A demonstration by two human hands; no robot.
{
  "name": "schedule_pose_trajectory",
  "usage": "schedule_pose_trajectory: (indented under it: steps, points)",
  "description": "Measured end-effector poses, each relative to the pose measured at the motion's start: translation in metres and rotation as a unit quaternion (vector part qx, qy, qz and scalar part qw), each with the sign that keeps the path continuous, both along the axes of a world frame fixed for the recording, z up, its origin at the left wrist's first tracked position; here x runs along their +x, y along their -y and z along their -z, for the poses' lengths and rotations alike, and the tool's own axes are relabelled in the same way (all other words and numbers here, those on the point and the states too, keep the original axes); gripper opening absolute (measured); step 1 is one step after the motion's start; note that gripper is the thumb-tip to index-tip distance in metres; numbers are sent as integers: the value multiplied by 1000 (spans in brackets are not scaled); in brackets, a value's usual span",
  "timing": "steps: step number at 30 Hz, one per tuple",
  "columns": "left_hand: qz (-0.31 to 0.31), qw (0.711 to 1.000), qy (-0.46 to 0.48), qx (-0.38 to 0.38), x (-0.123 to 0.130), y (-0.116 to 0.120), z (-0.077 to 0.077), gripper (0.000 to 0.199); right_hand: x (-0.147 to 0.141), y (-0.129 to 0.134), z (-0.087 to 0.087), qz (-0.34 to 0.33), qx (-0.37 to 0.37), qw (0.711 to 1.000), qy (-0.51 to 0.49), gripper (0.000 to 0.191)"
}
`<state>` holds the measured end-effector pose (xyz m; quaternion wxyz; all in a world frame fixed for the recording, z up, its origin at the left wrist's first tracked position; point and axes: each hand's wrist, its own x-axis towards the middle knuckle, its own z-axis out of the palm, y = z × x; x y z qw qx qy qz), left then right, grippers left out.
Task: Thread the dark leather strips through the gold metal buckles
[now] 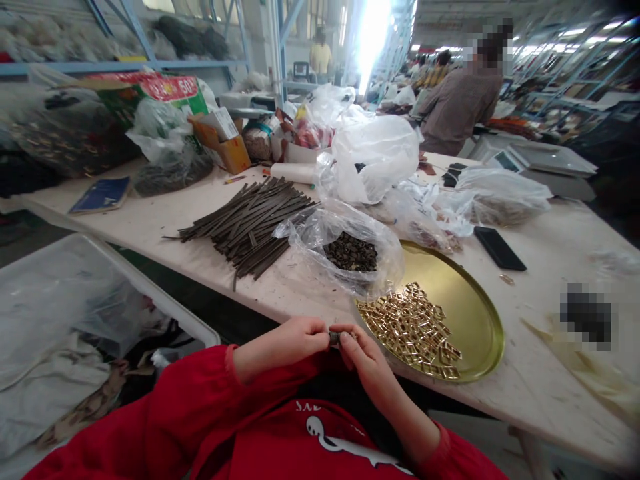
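My left hand (300,340) and my right hand (364,357) meet in front of my body at the table's near edge. Pinched between their fingertips is a small dark piece (334,338), mostly covered by the fingers; its exact kind is too small to tell. Just beyond lies an open clear plastic bag (300,233) filled with small dark brown pieces (353,253). Right of my hands, a round gold tray (470,313) carries a pile of gold-coloured metal buckles (410,327). Many dark flat strips (255,223) lie heaped at the left of the bag.
A black phone (500,249) rests behind the tray. More plastic bags (375,157) crowd the back. A blue booklet (101,195) and an orange box (233,153) stand left. Below the table's left side is a white bin (155,293). A person (457,103) works farther off.
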<state>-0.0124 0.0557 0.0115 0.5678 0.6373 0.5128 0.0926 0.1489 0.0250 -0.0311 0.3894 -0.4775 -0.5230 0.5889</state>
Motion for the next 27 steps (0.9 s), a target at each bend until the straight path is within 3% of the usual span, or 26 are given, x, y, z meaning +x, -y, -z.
schedule_pose_trajectory:
  steps: [3,5,8,10,14,17,19,23,27]
  points:
    - [-5,999,-26,20,-3,0,2,23,5,-3,-5,-28,24,997,64,28]
    - [0,999,-24,22,-5,-1,6,23,7,-6,-8,-39,127,979,155,25]
    - [29,998,-18,53,-10,-3,9,21,4,-10,-11,-96,303,901,297,28]
    - [49,994,-47,81,-15,-7,9,21,0,-15,-11,-141,352,853,357,20]
    - [82,974,-144,152,-29,-23,5,21,-13,-34,-4,-162,397,793,433,9]
    - [86,921,-239,295,-37,-47,11,22,-23,-56,9,-124,403,765,488,4]
    - [66,892,-277,351,-39,-64,21,24,-27,-70,21,-90,390,744,535,3]
    - [53,869,-295,394,-44,-85,42,23,-29,-86,44,-56,386,705,592,11]
    - [27,841,-332,426,-67,-101,40,23,-21,-86,60,-37,449,691,565,27]
